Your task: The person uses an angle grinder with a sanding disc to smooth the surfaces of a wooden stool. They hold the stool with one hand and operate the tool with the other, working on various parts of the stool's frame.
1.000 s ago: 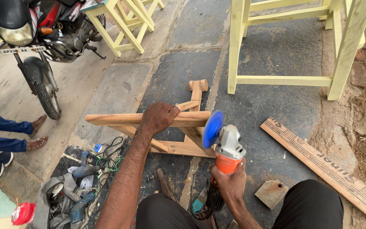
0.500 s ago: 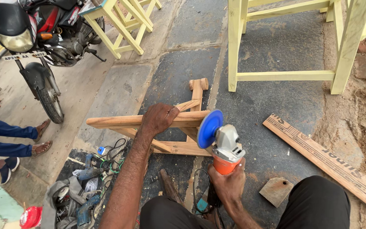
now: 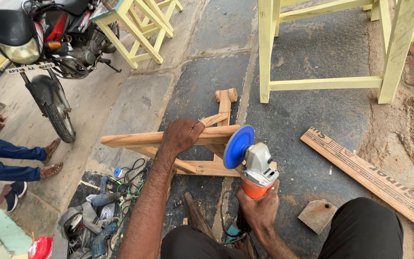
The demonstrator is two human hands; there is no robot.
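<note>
Gripping smooth bare-wood frame (image 3: 168,139) and blue-disc grinder (image 3: 255,168), hands clamped: left hand (image 3: 180,135), right hand (image 3: 258,210).

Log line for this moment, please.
left hand: holds wooden frame | right hand: grips angle grinder | blue disc: at frame
</note>
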